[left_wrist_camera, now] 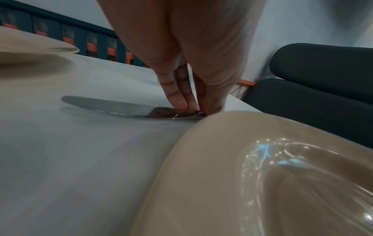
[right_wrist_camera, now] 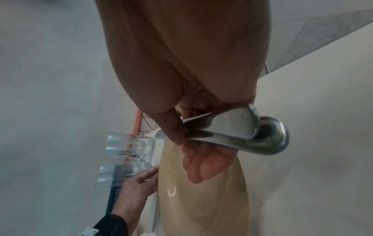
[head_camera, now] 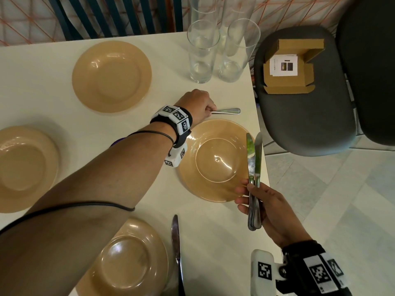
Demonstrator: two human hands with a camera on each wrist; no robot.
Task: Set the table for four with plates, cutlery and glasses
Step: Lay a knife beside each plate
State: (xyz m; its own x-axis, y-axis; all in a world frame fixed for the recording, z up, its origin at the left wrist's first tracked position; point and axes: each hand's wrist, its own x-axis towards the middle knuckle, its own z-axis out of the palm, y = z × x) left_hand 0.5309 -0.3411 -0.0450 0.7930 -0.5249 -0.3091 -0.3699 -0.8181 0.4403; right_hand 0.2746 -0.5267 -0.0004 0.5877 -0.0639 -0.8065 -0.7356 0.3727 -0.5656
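Note:
Four tan plates lie on the white table [head_camera: 53, 67]: far [head_camera: 111, 76], left [head_camera: 23, 167], near [head_camera: 128, 263] and right [head_camera: 215, 161]. Just beyond the right plate [left_wrist_camera: 222, 159], my left hand [head_camera: 210, 111] [left_wrist_camera: 198, 110] pinches a knife [head_camera: 226, 111] that lies flat on the table, its blade [left_wrist_camera: 105, 105] pointing left. My right hand [head_camera: 249, 189] [right_wrist_camera: 181, 140] grips two knives [head_camera: 254, 167] by their handles [right_wrist_camera: 242, 132], blades up over the right plate's rim. Another knife [head_camera: 177, 248] lies right of the near plate. Several tall glasses [head_camera: 203, 52] [right_wrist_camera: 129, 145] stand at the back right corner.
The table's right edge [head_camera: 259, 124] runs close beside the right plate. Past it stands a grey chair [head_camera: 310, 116] carrying an open cardboard box [head_camera: 292, 67]. A blue slatted chair back [head_camera: 119, 16] sits behind the far edge. Tiled floor [head_camera: 342, 199] shows at right.

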